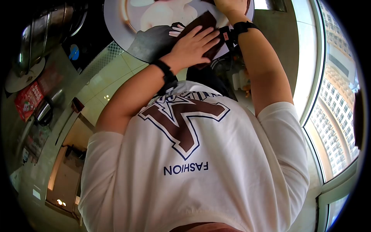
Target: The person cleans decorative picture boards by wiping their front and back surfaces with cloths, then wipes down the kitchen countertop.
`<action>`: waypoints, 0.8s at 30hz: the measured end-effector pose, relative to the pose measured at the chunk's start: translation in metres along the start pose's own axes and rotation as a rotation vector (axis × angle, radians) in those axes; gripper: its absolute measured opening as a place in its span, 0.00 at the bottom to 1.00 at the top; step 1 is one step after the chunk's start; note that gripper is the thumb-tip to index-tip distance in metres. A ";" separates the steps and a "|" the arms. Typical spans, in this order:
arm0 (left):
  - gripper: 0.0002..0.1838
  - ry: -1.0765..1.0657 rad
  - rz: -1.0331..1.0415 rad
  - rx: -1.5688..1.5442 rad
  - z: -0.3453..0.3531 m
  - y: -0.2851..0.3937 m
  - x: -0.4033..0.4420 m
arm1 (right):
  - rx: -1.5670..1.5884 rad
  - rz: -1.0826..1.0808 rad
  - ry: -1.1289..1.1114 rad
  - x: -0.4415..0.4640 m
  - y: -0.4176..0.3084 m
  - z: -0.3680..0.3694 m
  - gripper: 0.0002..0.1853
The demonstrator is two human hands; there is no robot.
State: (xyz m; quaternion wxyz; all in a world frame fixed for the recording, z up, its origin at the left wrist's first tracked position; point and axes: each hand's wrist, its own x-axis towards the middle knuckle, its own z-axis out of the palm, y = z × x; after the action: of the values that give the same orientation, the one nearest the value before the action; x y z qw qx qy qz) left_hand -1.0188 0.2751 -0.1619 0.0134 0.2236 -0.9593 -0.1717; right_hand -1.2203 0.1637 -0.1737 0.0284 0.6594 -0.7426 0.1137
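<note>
My left hand (192, 48) lies with its fingers spread on a dark brown cloth (208, 20). The cloth is pressed against a large round glossy panel (114, 23) with a pale rim. Pale and dark grey shapes, including something like a small white hand, show on the panel; I cannot tell whether they are printed or reflected. At the top edge of the view is my right hand (231, 5), beside the panel's upper right part. The frame cuts off its fingers, so its grip is hidden. A bit of brown material shows next to it.
On the left, a shiny metal pot (42, 34) stands over a dark surface, with a red packet (29, 100) on the counter nearer me. A drawer or cabinet (65, 162) is at lower left. A window (336, 89) runs down the right side, and pale floor tiles (110, 77) show below.
</note>
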 end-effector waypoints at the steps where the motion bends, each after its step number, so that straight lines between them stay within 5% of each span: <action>1: 0.43 -0.002 0.041 -0.053 -0.003 -0.006 -0.018 | -0.001 0.002 -0.004 -0.001 0.000 -0.002 0.34; 6: 0.49 -0.172 -0.100 0.060 -0.020 -0.065 -0.128 | 0.010 0.014 -0.007 0.000 -0.001 -0.003 0.34; 11: 0.48 -0.001 -0.679 0.294 -0.031 -0.102 -0.138 | 0.017 0.014 -0.048 0.001 -0.003 -0.007 0.34; 13: 0.46 -0.083 -0.684 0.222 -0.033 -0.061 -0.086 | 0.022 0.013 -0.073 0.000 -0.003 -0.009 0.34; 15: 0.45 -0.090 -0.434 -0.095 -0.028 -0.029 -0.050 | -0.121 -0.058 0.065 0.005 0.011 0.027 0.33; 19: 0.43 -0.032 -0.087 -0.057 -0.012 -0.048 -0.050 | -0.053 -0.051 0.069 0.005 0.011 0.028 0.33; 24: 0.43 0.151 -0.675 0.309 -0.051 -0.167 -0.110 | -0.061 -0.048 0.035 0.007 0.007 0.020 0.33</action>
State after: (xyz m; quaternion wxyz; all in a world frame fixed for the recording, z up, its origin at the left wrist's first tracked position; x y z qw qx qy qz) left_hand -0.8434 0.1659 -0.1647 -0.0071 0.5386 -0.8425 -0.0028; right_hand -1.2261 0.1535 -0.1927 0.0641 0.6739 -0.7290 0.1019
